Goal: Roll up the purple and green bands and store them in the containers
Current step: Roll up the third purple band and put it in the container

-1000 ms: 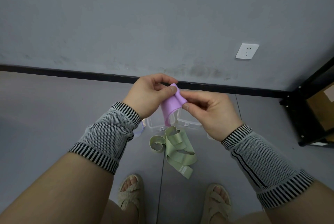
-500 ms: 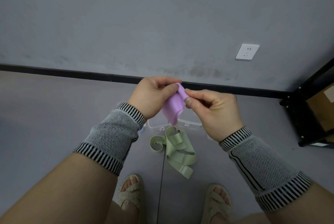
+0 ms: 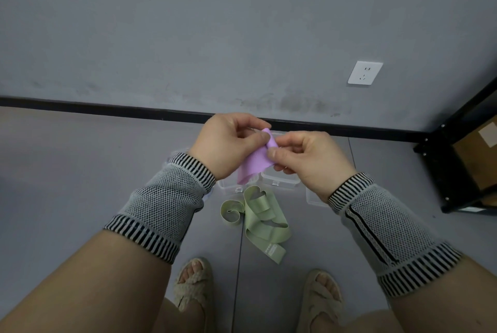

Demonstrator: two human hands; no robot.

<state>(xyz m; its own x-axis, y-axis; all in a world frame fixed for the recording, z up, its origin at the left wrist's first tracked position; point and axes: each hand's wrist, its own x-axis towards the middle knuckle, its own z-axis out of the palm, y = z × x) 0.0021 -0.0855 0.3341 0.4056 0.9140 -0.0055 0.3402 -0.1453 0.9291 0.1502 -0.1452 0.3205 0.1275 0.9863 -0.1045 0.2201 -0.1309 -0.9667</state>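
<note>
Rolling in progress: left hand [image 3: 228, 144] and right hand [image 3: 304, 155] pinch the part-rolled purple band [image 3: 252, 168]; green band [image 3: 262, 218] lies loose on the floor, near the containers [image 3: 279, 182].

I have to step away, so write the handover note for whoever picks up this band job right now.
Left hand and right hand: both pinch the purple band at its top, held in the air, its loose end hanging below.
Green band: on the floor, loosely coiled, untouched.
Clear containers: on the floor beyond the green band, partly hidden by the hands.
Done: purple roll just started.
Left: finish rolling the purple band, roll the green band, store both.
</note>
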